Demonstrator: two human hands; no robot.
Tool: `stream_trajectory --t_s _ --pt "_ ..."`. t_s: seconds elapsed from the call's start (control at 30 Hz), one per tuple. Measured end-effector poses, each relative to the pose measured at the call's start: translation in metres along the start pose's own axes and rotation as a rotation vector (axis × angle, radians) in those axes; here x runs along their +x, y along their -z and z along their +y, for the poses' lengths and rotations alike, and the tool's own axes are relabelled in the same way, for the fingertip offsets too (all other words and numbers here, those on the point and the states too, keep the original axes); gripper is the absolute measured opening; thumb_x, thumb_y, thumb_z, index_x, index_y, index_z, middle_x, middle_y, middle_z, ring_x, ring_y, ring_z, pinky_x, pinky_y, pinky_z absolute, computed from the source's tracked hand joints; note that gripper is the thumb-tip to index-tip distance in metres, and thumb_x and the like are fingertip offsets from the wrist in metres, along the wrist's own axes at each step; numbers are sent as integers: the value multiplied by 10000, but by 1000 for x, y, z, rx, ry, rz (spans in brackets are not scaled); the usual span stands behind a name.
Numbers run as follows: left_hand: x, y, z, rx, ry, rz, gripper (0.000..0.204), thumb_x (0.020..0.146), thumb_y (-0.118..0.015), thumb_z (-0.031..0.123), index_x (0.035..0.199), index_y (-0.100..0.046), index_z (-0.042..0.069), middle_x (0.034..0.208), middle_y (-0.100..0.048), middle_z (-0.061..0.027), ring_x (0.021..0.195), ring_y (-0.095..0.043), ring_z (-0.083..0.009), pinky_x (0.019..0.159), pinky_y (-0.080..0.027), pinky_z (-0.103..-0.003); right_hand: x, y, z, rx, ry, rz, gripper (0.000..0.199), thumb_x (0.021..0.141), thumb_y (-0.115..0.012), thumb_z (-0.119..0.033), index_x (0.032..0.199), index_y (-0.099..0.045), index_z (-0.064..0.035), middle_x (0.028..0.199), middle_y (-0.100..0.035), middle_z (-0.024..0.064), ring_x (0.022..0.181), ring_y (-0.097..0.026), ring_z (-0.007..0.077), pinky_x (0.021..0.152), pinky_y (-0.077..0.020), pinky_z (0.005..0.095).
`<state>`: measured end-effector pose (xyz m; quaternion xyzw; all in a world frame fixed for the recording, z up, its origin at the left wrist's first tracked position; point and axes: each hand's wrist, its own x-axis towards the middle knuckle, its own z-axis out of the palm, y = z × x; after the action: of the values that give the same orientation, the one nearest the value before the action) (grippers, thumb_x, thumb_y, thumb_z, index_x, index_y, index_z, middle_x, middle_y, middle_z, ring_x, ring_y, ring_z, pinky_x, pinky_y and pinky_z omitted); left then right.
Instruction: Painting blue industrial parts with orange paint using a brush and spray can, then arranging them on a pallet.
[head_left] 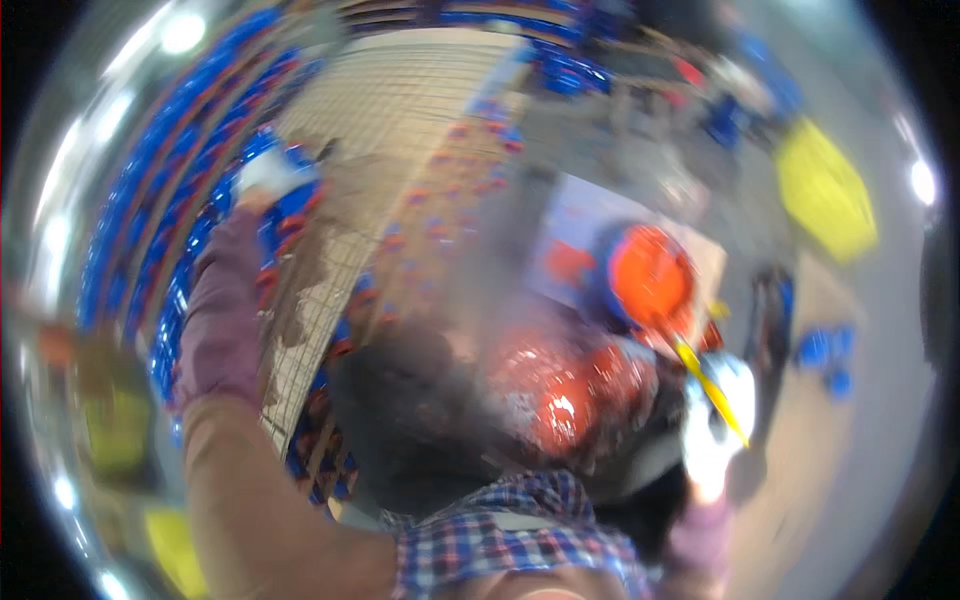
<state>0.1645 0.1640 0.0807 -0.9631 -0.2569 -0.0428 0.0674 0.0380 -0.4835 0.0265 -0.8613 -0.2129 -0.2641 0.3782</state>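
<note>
My left hand [272, 178], in a white glove, reaches out over glossy blue pieces with red parts [300, 190] at the far left. Its fingers are smeared by motion, so whether it grips a piece does not show. On the right, my right hand [720, 415], also white-gloved, is closed around the yellow handle of a paintbrush [712, 390]. The brush slants up and left; its far end meets the near rim of a round pot of orange-red paint [652, 275], and the bristles cannot be made out. That pot stands on a light, paint-stained board [575, 215].
Rows of blue and red pieces [165, 190] line the left side beside a wire-mesh panel [400, 100]. Shiny red-smeared plastic [560, 400] lies close in front of me. A yellow object [825, 190] and small blue items [828, 355] are at the right.
</note>
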Motion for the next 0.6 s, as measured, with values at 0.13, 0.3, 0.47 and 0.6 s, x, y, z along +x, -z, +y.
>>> stream_trajectory --t_s 0.13,0.3,0.47,0.6 --pt "-7 -2 11 -239 -348 141 351 887 -723 326 1053 -643 28 856 -685 -173 761 -662 -351 728 -513 -434 6 9 4 -133 143 3 292 801 -827 -147 1080 -747 -115 961 -747 75 891 -728 272 780 -590 368" --pt "-81 3 95 -669 -434 194 453 927 -719 197 1287 -610 -55 1246 -660 -155 1101 -616 -225 1005 -461 -355 6 43 32 65 214 152 376 827 -752 -157 1197 -686 -155 865 -654 25 695 -649 232 578 -512 346" --pt "-215 7 195 -859 -609 23 440 849 -720 21 1273 -613 -24 1258 -618 -109 1182 -571 -228 1034 -440 -348 -21 120 98 -428 106 22 414 841 -692 -156 1248 -650 -218 907 -670 67 691 -655 279 600 -534 377" --pt "-268 4 271 -833 -887 74 438 752 -759 -22 1174 -643 -11 1154 -636 -156 1068 -622 -296 933 -511 -385 -50 153 195 -568 -187 -85 432 852 -657 -122 1259 -607 -257 1035 -676 102 747 -683 320 626 -552 408"
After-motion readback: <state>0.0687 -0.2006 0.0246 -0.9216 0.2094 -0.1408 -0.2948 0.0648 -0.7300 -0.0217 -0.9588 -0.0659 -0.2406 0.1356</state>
